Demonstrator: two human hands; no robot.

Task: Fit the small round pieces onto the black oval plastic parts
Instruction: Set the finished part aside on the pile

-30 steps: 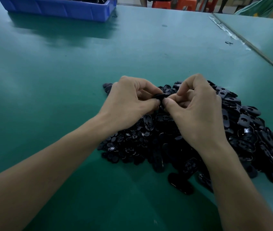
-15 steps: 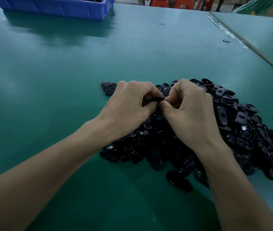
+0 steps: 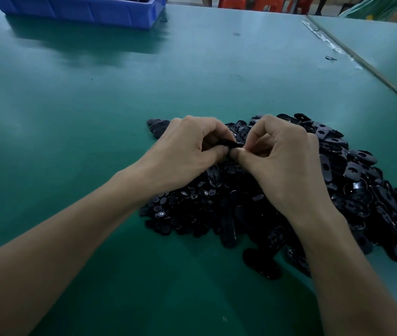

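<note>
1. Pinching from both sides, the left hand (image 3: 187, 151) and the right hand (image 3: 282, 161) meet above the heap in the head view. Each has its fingers curled, with thumb and forefinger tips closed on one black oval part (image 3: 229, 143) held between them, clear of the worktop (image 3: 95, 105).
2. That part lies straight ahead of the person, between the two thumbs. Its long axis runs left to right, from one hand to the other. More of it sits inside the left hand's grip, so the left looks like the holder and the right the one that presses. Whether a round piece is under the right fingertips cannot be told, because they cover the spot.
3. As a judgement, the fit turns on the right thumb pushing squarely into the part while the left holds its axis level. A skewed push would likely tip the part out of the pinch.
4. The heap of oval parts (image 3: 352, 180) spreads beneath the hands and off to the right. The small round pieces (image 3: 168, 209) lie at its near left edge, under the left wrist and so closer to the left hand. A few loose parts (image 3: 158, 126) sit just beyond the left knuckles.
5. The worktop is green, smooth and faintly glossy in dim light. A blue bin (image 3: 83, 8) stands at its far left. A seam on the right meets a second worktop (image 3: 386, 40), and red stools (image 3: 263, 1) show beyond the far edge.
</note>
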